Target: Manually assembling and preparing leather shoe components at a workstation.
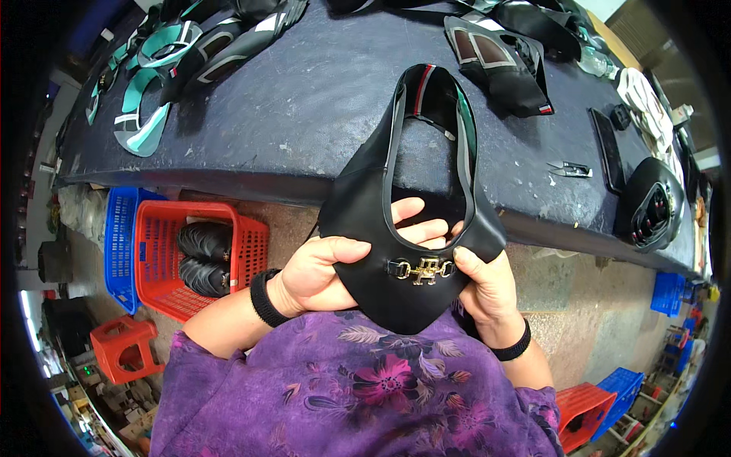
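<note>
Between my hands is a black leather shoe upper (396, 297), its toe end towards me and its heel loop resting over the table edge. A gold metal buckle ornament (426, 270) sits across its front below the opening. My left hand (320, 270) grips the upper's left side, thumb on top and fingers underneath, some showing through the opening. My right hand (487, 282) pinches the right side beside the ornament, its thumb on the leather and most fingers hidden beneath. Inside the heel runs a striped red and white tape (422, 90).
On the dark worktable (289, 114) lie more black uppers (502, 61) and teal-lined pieces (145, 114). Thread snips (571, 169) and a rolled stack of black uppers (651, 206) are at the right. A red crate (251, 236) with black pieces stands on the floor at left, near a red stool (126, 346).
</note>
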Action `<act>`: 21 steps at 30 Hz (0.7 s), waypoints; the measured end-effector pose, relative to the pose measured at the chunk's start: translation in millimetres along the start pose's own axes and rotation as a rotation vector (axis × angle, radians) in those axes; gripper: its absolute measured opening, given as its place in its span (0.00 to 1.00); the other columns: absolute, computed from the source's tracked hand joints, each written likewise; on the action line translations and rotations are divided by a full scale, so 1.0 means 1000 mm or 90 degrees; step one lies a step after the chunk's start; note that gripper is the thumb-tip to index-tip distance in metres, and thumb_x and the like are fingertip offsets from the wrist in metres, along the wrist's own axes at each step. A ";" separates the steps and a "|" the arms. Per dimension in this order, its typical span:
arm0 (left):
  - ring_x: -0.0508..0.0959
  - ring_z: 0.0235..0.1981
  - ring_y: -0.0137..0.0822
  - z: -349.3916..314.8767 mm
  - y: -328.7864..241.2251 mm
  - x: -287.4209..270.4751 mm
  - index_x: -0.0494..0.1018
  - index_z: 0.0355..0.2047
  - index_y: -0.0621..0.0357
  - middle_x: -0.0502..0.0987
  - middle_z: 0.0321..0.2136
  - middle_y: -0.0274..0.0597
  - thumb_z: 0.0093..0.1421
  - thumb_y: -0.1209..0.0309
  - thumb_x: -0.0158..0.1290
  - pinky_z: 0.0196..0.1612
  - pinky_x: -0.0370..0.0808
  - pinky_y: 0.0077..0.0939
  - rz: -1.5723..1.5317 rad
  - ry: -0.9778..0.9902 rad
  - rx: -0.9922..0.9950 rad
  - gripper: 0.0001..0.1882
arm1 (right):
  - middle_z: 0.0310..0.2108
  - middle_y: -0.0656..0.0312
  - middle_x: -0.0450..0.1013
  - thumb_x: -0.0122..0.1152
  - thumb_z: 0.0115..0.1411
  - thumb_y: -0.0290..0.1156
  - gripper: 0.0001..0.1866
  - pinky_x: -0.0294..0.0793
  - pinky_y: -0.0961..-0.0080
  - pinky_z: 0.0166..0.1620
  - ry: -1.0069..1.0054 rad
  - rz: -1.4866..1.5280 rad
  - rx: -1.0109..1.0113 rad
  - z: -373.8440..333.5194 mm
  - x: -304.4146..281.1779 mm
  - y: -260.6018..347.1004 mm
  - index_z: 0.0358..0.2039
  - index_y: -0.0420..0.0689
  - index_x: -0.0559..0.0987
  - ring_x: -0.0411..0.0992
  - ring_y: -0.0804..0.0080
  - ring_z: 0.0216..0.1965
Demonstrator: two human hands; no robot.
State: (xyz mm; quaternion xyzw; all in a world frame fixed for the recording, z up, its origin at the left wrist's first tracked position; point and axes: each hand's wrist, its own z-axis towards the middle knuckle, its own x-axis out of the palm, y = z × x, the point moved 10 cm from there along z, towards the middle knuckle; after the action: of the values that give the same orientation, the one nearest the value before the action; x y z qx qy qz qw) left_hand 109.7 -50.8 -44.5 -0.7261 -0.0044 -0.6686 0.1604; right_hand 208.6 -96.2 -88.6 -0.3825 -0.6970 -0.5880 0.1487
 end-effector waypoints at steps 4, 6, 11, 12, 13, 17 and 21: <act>0.48 0.62 0.53 0.002 -0.005 -0.004 0.45 0.62 0.53 0.44 0.61 0.61 0.49 0.71 0.49 0.63 0.45 0.47 0.023 -0.013 -0.001 0.39 | 0.42 0.61 0.71 0.62 0.49 0.22 0.21 0.67 0.75 0.49 -0.005 0.009 -0.020 0.006 0.006 0.004 0.46 0.39 0.71 0.69 0.73 0.43; 0.47 0.63 0.55 0.003 -0.006 -0.006 0.47 0.62 0.49 0.43 0.61 0.62 0.48 0.70 0.50 0.63 0.44 0.49 0.056 -0.022 -0.001 0.40 | 0.42 0.61 0.71 0.62 0.49 0.22 0.21 0.67 0.76 0.49 -0.010 0.011 -0.019 0.007 0.007 0.005 0.46 0.39 0.70 0.69 0.73 0.43; 0.49 0.62 0.55 0.002 -0.008 -0.004 0.46 0.62 0.49 0.45 0.61 0.63 0.47 0.72 0.50 0.62 0.45 0.50 0.072 -0.018 0.004 0.41 | 0.42 0.61 0.70 0.62 0.50 0.22 0.21 0.67 0.76 0.48 -0.002 0.006 -0.027 0.008 0.006 0.006 0.46 0.39 0.70 0.69 0.73 0.42; 0.49 0.62 0.55 0.002 -0.009 -0.002 0.46 0.62 0.49 0.45 0.61 0.63 0.47 0.72 0.50 0.62 0.45 0.50 0.072 -0.017 0.005 0.41 | 0.42 0.61 0.70 0.62 0.51 0.24 0.21 0.67 0.75 0.48 -0.003 -0.012 -0.030 0.009 0.003 0.006 0.46 0.39 0.70 0.69 0.73 0.42; 0.50 0.61 0.56 0.002 -0.012 -0.002 0.45 0.62 0.51 0.48 0.60 0.63 0.47 0.72 0.49 0.62 0.46 0.50 0.096 -0.031 0.013 0.42 | 0.42 0.61 0.70 0.62 0.51 0.24 0.21 0.67 0.75 0.48 -0.002 -0.013 -0.030 0.009 0.002 0.006 0.46 0.39 0.70 0.69 0.73 0.42; 0.56 0.59 0.57 0.002 -0.021 0.009 0.43 0.62 0.56 0.54 0.57 0.65 0.49 0.70 0.49 0.61 0.51 0.50 0.237 -0.032 0.030 0.41 | 0.44 0.60 0.70 0.53 0.59 0.34 0.17 0.68 0.74 0.48 -0.015 0.019 -0.025 0.014 -0.007 0.014 0.46 0.38 0.69 0.69 0.72 0.42; 0.62 0.56 0.57 0.003 -0.027 0.011 0.44 0.61 0.59 0.56 0.56 0.66 0.56 0.64 0.45 0.59 0.55 0.50 0.303 -0.038 0.031 0.36 | 0.43 0.56 0.71 0.50 0.60 0.32 0.16 0.70 0.72 0.48 -0.002 0.061 -0.009 0.022 0.004 0.017 0.46 0.36 0.69 0.70 0.70 0.43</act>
State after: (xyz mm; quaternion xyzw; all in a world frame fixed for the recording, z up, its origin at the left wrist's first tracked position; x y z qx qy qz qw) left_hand 107.8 -27.1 -28.4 -0.7222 0.1459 -0.5897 0.3307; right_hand 223.2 -73.7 -79.6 -0.4173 -0.6742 -0.5844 0.1726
